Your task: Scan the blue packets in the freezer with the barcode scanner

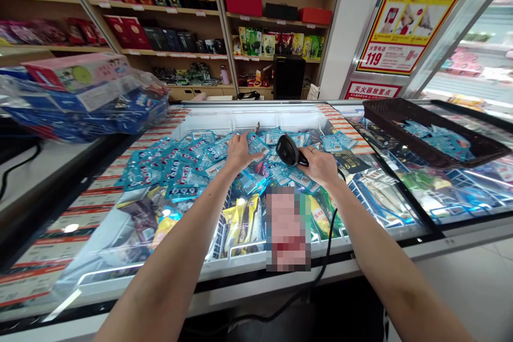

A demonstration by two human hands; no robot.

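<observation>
My right hand (321,166) is wrapped round the handle of a black barcode scanner (287,150), whose head points left toward my other hand. A small blue packet (257,144) with a white label is pinched in my left hand (239,153), just above the heap. Many similar blue packets (188,165) lie spread and overlapping on the glass top of a freezer (152,264), on both sides of my hands. From the scanner a black cable (331,235) runs down over the freezer's front edge. A blurred pink rectangle (286,224) lies near that edge.
On the right, a dark brown basket (404,141) holds more blue packets. A plastic-wrapped bundle of blue goods (116,101) with a pink box (80,72) on top stands at the left. Shelves (168,10) of boxes and bottles line the back.
</observation>
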